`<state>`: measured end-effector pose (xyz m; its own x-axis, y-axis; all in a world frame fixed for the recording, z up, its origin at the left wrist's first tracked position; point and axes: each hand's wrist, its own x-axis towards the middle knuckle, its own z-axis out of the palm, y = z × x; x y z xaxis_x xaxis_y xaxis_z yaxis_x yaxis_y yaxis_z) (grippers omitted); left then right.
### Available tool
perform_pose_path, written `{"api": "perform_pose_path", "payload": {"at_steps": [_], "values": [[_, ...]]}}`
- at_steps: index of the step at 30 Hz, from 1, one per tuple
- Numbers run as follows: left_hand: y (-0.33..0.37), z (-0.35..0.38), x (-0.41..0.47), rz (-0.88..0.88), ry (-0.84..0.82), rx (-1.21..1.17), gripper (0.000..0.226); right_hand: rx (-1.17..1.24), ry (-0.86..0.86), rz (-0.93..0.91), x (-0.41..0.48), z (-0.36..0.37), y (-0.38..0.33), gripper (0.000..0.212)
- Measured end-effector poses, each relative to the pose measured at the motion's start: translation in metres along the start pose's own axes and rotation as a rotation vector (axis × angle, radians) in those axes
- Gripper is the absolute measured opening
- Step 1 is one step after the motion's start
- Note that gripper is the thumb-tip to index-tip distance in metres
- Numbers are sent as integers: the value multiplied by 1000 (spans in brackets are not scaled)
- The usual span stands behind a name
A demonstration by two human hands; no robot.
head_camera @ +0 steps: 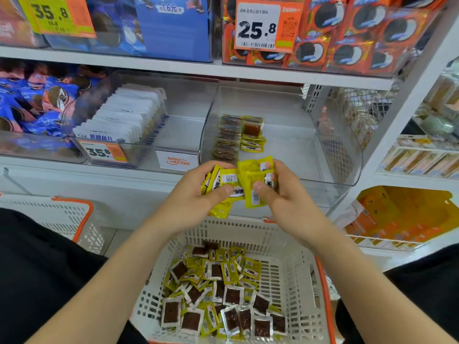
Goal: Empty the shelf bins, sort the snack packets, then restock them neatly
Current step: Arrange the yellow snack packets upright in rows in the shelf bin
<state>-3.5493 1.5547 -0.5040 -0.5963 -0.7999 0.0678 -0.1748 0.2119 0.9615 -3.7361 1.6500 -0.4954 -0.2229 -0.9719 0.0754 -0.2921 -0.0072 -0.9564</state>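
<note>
My left hand (192, 202) grips a fanned stack of yellow snack packets (223, 184), thumb pressed on top. My right hand (278, 194) pinches more yellow packets (257, 173) right beside them, the two bunches touching. Both hands hover in front of a clear shelf bin (285, 145), where a short row of brown packets (227, 140) and a few yellow packets (253, 142) lie against its left side. Below my hands stands a white basket (293, 276) holding several loose brown and yellow packets (221, 291).
The clear bin to the left holds a row of white packets (124, 115) behind a 35.8 price tag (103, 151). Blue cookie packs (32, 100) fill the far-left bin. A second white basket with an orange rim (62, 217) sits at lower left. Orange cookie packs (347, 36) line the shelf above.
</note>
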Motion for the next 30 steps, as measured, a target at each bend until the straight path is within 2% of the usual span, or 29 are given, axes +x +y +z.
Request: {"api": "perform_pose_path", "payload": {"at_steps": [4, 7, 9, 12, 14, 17, 18, 20, 23, 24, 27, 30], "values": [[6, 20, -4, 64, 207, -115, 25, 758, 147, 177, -3, 20, -9, 28], [7, 30, -5, 109, 237, -131, 27, 971, 180, 273, -6, 29, -14, 28], [7, 31, -4, 96, 172, -147, 32, 973, 210, 299, -7, 29, -12, 27], [9, 25, -3, -2, 19, -312, 40, 739, 299, 285, -6, 25, -11, 22], [8, 21, -1, -63, -55, -391, 50, 607, 330, 209, -6, 21, -12, 22], [3, 18, 2, -145, -9, -377, 55, 457, 345, 74, -1, 8, -14, 24], [0, 17, 3, -153, 13, -323, 52, 373, 303, 16, 1, -1, -15, 25], [-2, 14, 4, -142, 5, -212, 42, 133, 103, -121, 3, -22, -17, 30], [2, 6, 3, -108, -92, -111, 36, -98, -206, -174, 4, -38, -16, 55], [3, 3, 3, -93, -134, -85, 36, -169, -245, -174, 4, -38, -15, 55], [4, -5, 2, -78, -204, -25, 32, -373, -358, -222, 1, -31, -11, 39], [5, -10, 2, -71, -227, -25, 18, -519, -402, -331, -3, -27, -11, 38]]}}
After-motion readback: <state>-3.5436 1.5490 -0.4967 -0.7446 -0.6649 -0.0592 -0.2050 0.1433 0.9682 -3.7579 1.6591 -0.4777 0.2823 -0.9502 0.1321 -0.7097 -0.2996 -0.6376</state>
